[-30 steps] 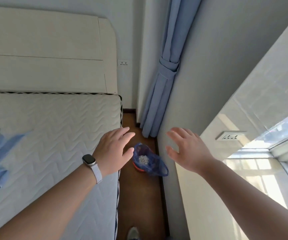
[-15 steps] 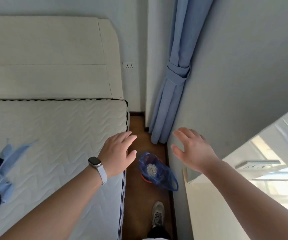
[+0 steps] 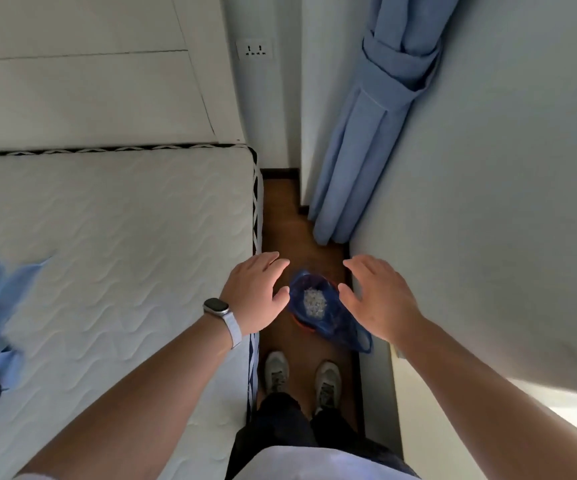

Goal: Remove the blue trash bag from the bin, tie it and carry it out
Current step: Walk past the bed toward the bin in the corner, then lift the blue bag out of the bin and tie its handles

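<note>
Bin [image 3: 301,323] mostly under bag [image 3: 328,318]

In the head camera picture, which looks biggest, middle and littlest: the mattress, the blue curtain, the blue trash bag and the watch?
1. Mattress
2. Blue curtain
3. Blue trash bag
4. Watch

The watch sits nearer the camera, yet it looks smallest.
</note>
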Tool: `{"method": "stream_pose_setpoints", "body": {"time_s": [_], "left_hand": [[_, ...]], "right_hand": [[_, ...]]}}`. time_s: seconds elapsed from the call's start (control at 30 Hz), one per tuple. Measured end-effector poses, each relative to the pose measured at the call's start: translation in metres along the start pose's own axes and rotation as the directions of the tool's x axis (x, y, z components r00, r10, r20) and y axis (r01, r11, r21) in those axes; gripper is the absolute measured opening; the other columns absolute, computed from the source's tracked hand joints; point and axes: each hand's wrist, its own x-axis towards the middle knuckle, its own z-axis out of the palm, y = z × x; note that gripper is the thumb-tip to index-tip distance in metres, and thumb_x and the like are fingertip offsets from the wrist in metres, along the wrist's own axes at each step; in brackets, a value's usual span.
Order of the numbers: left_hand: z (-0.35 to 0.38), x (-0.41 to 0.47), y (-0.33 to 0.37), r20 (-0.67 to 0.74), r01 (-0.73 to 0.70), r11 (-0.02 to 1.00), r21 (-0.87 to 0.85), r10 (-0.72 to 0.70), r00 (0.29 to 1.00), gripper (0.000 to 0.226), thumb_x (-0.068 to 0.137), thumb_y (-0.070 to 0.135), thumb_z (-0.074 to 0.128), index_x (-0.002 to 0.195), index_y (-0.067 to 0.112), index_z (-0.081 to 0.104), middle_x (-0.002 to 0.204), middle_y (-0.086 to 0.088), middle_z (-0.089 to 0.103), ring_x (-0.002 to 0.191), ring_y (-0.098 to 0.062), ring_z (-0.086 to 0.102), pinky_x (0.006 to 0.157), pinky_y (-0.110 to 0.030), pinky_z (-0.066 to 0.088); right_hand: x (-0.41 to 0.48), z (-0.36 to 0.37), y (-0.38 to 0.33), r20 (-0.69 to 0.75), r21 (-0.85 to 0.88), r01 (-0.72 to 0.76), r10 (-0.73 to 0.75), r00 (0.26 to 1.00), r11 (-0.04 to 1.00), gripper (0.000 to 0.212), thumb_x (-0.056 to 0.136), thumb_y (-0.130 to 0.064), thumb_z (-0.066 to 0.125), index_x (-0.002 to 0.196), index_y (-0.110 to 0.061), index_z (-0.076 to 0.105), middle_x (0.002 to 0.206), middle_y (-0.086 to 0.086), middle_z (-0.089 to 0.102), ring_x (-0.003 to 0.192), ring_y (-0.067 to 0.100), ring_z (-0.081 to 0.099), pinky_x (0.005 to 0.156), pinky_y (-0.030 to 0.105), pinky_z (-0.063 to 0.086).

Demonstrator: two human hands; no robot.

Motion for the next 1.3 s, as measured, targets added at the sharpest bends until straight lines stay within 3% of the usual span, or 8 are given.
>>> {"method": "stream_pose_setpoints", "body": {"time_s": [0.4,0.57,0.7,0.83,0.97,1.07,1.2,1.3], "left_hand": [[0.22,0.111,-0.095,0.226,0.149,0.974,-0.171,-0.108,0.968,0.048,0.091,0.027,0.057,0.136,0.012,0.05,0.136,-0.009,0.055,0.124,-0.03,0.05,0.099,-0.041,0.042],[0.318,0.139,-0.128,0.305,0.324,0.913,-0.246,-0.245,0.921,0.052,0.089,0.029,0.057,0.137,0.012,0.047,0.14,-0.012,0.052,0.126,-0.033,0.049,0.101,-0.043,0.043],[0.374,0.161,-0.134,0.309,0.484,0.805,-0.343,-0.39,0.867,0.041,0.086,0.028,0.059,0.123,0.011,0.055,0.124,-0.017,0.059,0.112,-0.038,0.057,0.093,-0.041,0.047],[0.413,0.18,-0.141,0.315,0.535,0.805,-0.255,-0.454,0.833,0.053,0.086,0.032,0.06,0.133,0.012,0.044,0.133,-0.015,0.053,0.12,-0.037,0.053,0.096,-0.044,0.045],[0.438,0.198,-0.155,0.409,0.613,0.776,-0.148,-0.517,0.752,0.033,0.091,0.033,0.053,0.115,0.011,0.056,0.115,-0.014,0.063,0.096,-0.036,0.06,0.073,-0.038,0.044],[0.451,0.197,-0.161,0.38,0.569,0.781,-0.258,-0.46,0.803,0.016,0.092,0.025,0.05,0.088,0.013,0.059,0.092,-0.013,0.066,0.078,-0.033,0.056,0.066,-0.033,0.036],[0.459,0.189,-0.157,0.283,0.51,0.684,-0.522,-0.425,0.86,0.012,0.091,0.026,0.054,0.084,0.019,0.062,0.074,0.004,0.06,0.075,-0.023,0.058,0.065,-0.029,0.038],[0.448,0.186,-0.152,0.243,0.507,0.616,-0.603,-0.464,0.852,0.011,0.089,0.026,0.057,0.084,0.019,0.063,0.074,0.004,0.063,0.073,-0.019,0.059,0.064,-0.027,0.04]], "right_hand": [[0.092,0.226,0.071,0.115,0.031,-0.246,0.241,0.964,0.969,0.047,0.086,-0.035,0.056,0.126,-0.012,0.049,0.123,0.01,0.055,0.112,0.033,0.051,0.089,0.043,0.044],[0.113,0.325,0.114,0.191,0.035,-0.428,0.415,0.89,0.903,0.045,0.085,-0.037,0.057,0.123,-0.013,0.049,0.122,0.012,0.054,0.11,0.035,0.051,0.085,0.046,0.045],[0.114,0.39,0.147,0.259,0.007,-0.462,0.444,0.858,0.887,0.045,0.08,-0.034,0.059,0.118,-0.01,0.053,0.117,0.017,0.055,0.106,0.039,0.053,0.081,0.048,0.049],[0.121,0.429,0.174,0.238,-0.042,-0.473,0.469,0.851,0.88,0.046,0.079,-0.031,0.062,0.117,-0.006,0.051,0.115,0.02,0.054,0.105,0.04,0.051,0.076,0.043,0.045],[0.128,0.458,0.196,0.227,-0.061,-0.475,0.476,0.85,0.878,0.058,0.078,-0.027,0.067,0.128,-0.005,0.045,0.123,0.02,0.05,0.111,0.04,0.048,0.083,0.047,0.046],[0.127,0.48,0.21,0.262,-0.046,-0.594,0.583,0.769,0.803,0.063,0.079,-0.021,0.069,0.133,-0.006,0.04,0.124,0.022,0.051,0.111,0.041,0.052,0.086,0.044,0.046],[0.125,0.496,0.221,0.407,-0.076,-0.756,0.712,0.572,0.651,0.026,0.086,-0.018,0.06,0.105,-0.001,0.056,0.108,0.026,0.063,0.102,0.041,0.06,0.075,0.035,0.042],[0.12,0.495,0.217,0.446,-0.108,-0.787,0.737,0.508,0.608,0.021,0.089,-0.019,0.055,0.099,-0.001,0.057,0.108,0.026,0.064,0.102,0.042,0.06,0.073,0.034,0.04]]}}
